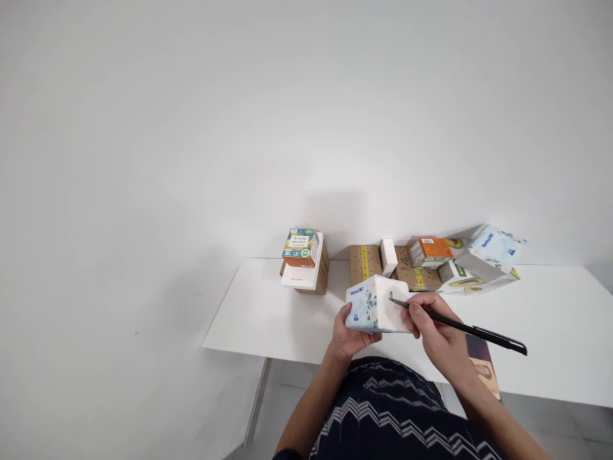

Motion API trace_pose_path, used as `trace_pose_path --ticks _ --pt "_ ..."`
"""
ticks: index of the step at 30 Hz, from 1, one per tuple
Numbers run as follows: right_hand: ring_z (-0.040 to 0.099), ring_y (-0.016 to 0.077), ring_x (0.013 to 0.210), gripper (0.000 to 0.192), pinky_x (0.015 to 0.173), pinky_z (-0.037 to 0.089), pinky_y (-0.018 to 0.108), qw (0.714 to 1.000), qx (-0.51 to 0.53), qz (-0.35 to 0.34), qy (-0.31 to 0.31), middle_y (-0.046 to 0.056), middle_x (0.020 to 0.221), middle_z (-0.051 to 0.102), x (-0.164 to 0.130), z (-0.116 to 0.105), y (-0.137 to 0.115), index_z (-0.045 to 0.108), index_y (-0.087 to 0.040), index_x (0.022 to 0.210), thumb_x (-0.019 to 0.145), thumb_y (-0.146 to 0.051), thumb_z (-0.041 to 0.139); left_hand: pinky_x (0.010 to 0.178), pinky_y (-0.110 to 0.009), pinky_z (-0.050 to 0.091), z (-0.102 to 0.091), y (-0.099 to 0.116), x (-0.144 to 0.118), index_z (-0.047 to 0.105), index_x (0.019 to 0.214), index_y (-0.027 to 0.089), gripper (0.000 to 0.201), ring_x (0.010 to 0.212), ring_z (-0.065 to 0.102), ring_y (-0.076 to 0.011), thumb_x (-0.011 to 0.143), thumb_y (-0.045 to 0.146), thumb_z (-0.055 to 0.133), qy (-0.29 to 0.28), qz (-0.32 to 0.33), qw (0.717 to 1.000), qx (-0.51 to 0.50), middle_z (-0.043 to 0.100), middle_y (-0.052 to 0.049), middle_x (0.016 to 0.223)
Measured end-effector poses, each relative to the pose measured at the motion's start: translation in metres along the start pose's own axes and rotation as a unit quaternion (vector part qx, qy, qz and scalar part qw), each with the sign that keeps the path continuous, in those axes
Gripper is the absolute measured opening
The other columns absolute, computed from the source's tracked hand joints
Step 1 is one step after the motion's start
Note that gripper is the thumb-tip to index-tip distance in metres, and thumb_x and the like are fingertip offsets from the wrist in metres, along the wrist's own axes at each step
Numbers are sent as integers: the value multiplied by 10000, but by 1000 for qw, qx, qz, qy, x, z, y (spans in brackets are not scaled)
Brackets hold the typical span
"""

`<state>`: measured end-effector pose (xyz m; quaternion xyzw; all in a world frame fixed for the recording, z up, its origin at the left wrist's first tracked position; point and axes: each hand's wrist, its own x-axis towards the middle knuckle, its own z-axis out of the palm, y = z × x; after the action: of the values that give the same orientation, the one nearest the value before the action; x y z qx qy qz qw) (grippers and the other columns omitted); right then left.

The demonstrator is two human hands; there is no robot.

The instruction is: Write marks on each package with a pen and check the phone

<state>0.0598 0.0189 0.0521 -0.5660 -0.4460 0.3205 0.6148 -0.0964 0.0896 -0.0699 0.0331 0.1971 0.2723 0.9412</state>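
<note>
My left hand [350, 337] grips a tissue pack [364, 305] from its left and underneath. The pack is pale blue with a flower print, and its plain white side is turned up to the right. Between the fingers of my right hand [433, 326] is a black pen [479, 331], held like a writing tool. Its tip reaches a small blue mark on the white side; whether it touches, I cannot tell. The pack is held above the white table [258, 319], in front of my body.
On the left, a Binking box [301, 246] tops a white box [299, 276] and a cardboard box. Along the wall stand taped cardboard boxes [360, 263], an orange box [433, 249], an avocado-print carton [472, 281] and another tissue pack [495, 248]. A dark booklet [484, 370] lies by my right forearm.
</note>
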Motion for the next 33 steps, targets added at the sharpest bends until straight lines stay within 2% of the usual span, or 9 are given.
trace_pose_path --ticks 9,17,20,23,25,28,31,33 --pt "481 110 501 179 463 387 234 996 -80 -8 -33 -24 618 565 -2 3 -4 580 -218 825 915 -371 552 705 -368 470 -8 1 4 606 1133 127 571 862 646 -272 712 509 654 -13 4 1000 4 706 -134 1023" --pt "468 103 472 200 432 377 224 998 -41 15 -45 -25 596 569 -3 4 -6 596 -213 805 890 -394 590 716 -372 458 -8 0 2 585 1169 134 597 878 634 -280 722 529 620 1 13 999 30 695 -139 1034" --pt "455 94 428 190 392 356 210 997 68 41 11 -41 559 559 -2 6 -9 576 -226 793 891 -388 585 729 -380 449 -7 -1 2 601 1147 148 574 869 629 -274 716 527 622 6 14 999 30 699 -127 1017" --pt "455 86 408 211 344 304 191 974 189 62 107 -49 568 544 3 -2 -4 561 -234 752 877 -404 577 731 -376 437 -6 -1 3 629 1101 165 532 866 624 -268 717 534 622 7 10 1000 20 707 -115 997" --pt "444 81 408 237 336 293 187 957 233 95 145 -54 560 506 6 -16 14 547 -228 727 857 -423 581 725 -367 431 -5 -1 3 644 1066 172 511 861 626 -263 709 537 630 4 5 1000 7 714 -106 981" --pt "383 77 395 239 331 286 191 934 239 210 163 -68 526 445 2 -44 67 511 -227 730 805 -423 625 720 -351 423 -3 0 4 657 1025 183 472 856 629 -251 703 529 644 0 2 1000 -18 723 -88 962" --pt "416 101 412 319 338 323 210 918 147 343 132 -56 530 460 -17 -64 136 484 -238 735 753 -530 611 723 -343 419 -2 0 5 667 1003 184 452 865 633 -250 697 517 660 -3 0 999 -39 731 -79 953" --pt "436 120 397 331 337 347 232 908 114 388 109 -43 502 473 -35 -69 176 468 -245 695 732 -536 620 721 -341 421 -2 -1 6 673 999 176 470 873 638 -257 674 516 685 -5 -5 999 -46 736 -76 945"
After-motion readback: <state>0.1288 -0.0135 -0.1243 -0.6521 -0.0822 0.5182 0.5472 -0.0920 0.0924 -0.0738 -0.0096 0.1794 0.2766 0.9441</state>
